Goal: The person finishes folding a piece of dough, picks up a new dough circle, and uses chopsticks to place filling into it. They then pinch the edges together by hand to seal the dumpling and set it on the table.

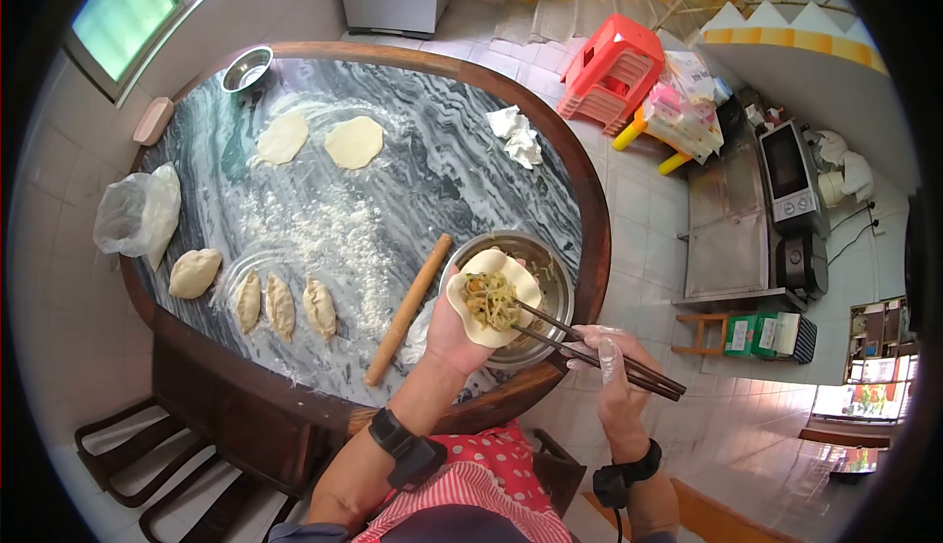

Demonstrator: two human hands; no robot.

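Observation:
My left hand [452, 344] holds a round dumpling wrapper [520, 276] on its palm, over the near side of a metal bowl [566, 292]. Shredded filling [488, 297] is heaped in the wrapper's middle. In my right hand [623, 371], which wears a thin clear glove, is a pair of dark chopsticks [599, 354]; their tips touch the filling. The wrapper and my left hand cover much of the bowl. Just left of the bowl lies a wooden rolling pin [408, 312]. Three folded dumplings [280, 307] rest on the floured tabletop.
Two flat wrappers [354, 142] lie toward the back of the marble table [442, 170]. A dough lump [194, 273] and a plastic bag [142, 211] sit at the left edge. Crumpled tissue [516, 136] lies far right, a small metal bowl [248, 70] far left.

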